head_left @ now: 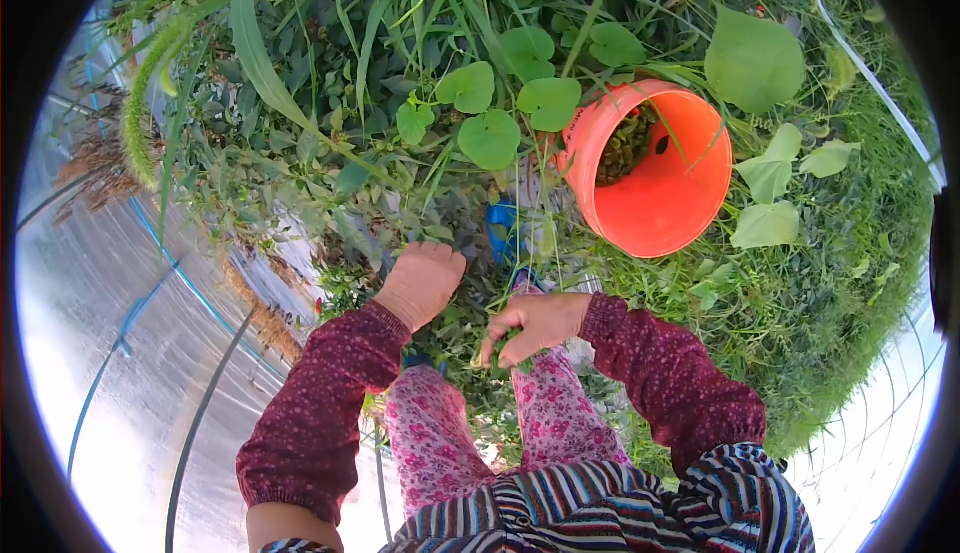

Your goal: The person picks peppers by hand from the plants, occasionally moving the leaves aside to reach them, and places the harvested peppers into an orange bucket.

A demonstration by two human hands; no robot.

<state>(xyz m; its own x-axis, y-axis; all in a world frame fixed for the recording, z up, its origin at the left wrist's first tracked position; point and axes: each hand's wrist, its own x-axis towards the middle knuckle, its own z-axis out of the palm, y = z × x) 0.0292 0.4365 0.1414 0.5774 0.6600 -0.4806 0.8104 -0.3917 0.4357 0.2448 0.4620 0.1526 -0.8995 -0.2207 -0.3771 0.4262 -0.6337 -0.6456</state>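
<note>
Among the leafy plants, my left hand reaches in with its back toward the camera; the fingertips are hidden by foliage. To its right, my right hand has its fingers curled downward around something small and green that I cannot make out, just above my right knee. Beyond my right hand, a red-orange bucket lies tilted in the grass with its mouth toward me, and small green pods or peppers are piled inside it.
Broad green leaves and tall grass surround the bucket. A blue object shows between the plants ahead of my legs. Plastic sheeting with dark hoops and blue cords runs along the left. A white pipe crosses the upper right.
</note>
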